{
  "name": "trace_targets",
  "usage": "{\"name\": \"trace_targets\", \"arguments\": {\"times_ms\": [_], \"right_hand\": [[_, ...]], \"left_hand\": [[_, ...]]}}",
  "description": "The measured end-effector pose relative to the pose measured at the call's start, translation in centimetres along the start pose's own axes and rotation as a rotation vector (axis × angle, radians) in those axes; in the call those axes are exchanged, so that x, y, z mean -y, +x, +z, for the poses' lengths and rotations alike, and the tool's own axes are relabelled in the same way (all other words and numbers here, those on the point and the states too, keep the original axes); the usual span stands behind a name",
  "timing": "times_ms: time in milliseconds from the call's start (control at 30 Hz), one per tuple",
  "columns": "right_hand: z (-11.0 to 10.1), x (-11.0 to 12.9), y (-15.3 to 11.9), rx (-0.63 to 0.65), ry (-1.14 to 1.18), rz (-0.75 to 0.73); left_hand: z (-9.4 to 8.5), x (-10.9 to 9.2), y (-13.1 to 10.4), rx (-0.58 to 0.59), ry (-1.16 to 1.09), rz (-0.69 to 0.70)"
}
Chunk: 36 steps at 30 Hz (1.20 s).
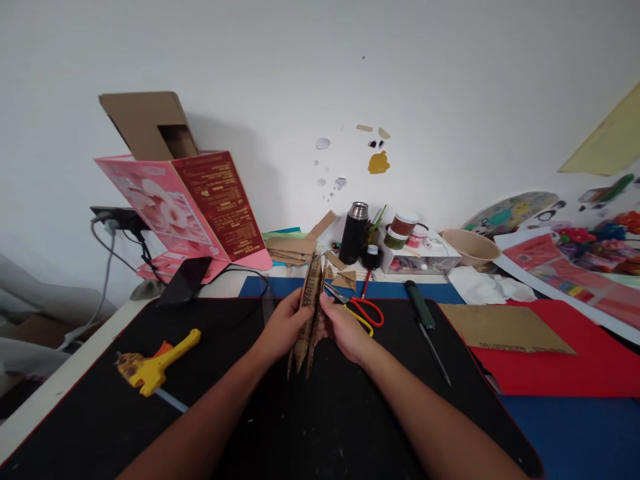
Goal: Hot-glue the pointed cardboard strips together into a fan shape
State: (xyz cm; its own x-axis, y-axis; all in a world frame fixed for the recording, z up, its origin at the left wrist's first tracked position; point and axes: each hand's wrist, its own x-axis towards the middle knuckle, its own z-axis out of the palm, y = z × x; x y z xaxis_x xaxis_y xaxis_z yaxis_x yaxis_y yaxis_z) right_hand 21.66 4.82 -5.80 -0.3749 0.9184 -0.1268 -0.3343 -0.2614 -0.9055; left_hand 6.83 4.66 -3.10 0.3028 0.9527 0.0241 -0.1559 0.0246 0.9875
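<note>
Between both hands stands a bundle of narrow, pointed corrugated cardboard pieces (311, 293), held edge-on above a black mat (370, 407). My left hand (284, 325) is closed on its left side, the thumb lying against the cardboard. From the right, my right hand (345, 328) grips the same pieces with its thumb near the upper edge; its other fingers are mostly hidden behind. Just beyond the right hand lie scissors with red handles (369, 311) and another pair with yellow handles (363, 323), partly covered by that hand.
A yellow hot glue gun (159, 363) rests at left, near a black phone (185, 281) and a pink box (200, 207). To the right lie a green-handled tool (421, 305), brown cardboard (505, 327) and red sheets (565, 373). A black bottle (353, 235) stands behind.
</note>
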Motion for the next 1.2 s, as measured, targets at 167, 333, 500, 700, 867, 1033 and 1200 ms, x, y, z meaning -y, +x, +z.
{"name": "trace_targets", "arguments": {"times_ms": [167, 333, 500, 700, 867, 1033, 1200], "right_hand": [[0.2, 0.2, -0.2, 0.025, -0.053, -0.001], [0.3, 0.2, -0.1, 0.018, -0.076, -0.022], [0.3, 0.1, 0.0, -0.009, -0.07, -0.014], [0.3, 0.1, 0.0, -0.026, -0.063, -0.021], [0.6, 0.1, -0.1, -0.087, -0.115, -0.045], [0.5, 0.1, -0.1, -0.091, -0.141, -0.041], [0.3, 0.1, 0.0, -0.088, -0.116, -0.019]], "left_hand": [[0.5, -0.5, -0.5, 0.018, 0.09, 0.04], [0.8, -0.9, -0.7, 0.01, 0.132, 0.065], [0.8, -0.3, -0.5, 0.014, 0.058, -0.014], [1.0, -0.5, -0.6, -0.007, 0.055, 0.021], [1.0, -0.4, -0.8, -0.021, 0.054, 0.017], [0.9, 0.4, -0.5, -0.055, 0.035, 0.016], [0.7, 0.0, -0.5, 0.029, 0.036, 0.031]]}}
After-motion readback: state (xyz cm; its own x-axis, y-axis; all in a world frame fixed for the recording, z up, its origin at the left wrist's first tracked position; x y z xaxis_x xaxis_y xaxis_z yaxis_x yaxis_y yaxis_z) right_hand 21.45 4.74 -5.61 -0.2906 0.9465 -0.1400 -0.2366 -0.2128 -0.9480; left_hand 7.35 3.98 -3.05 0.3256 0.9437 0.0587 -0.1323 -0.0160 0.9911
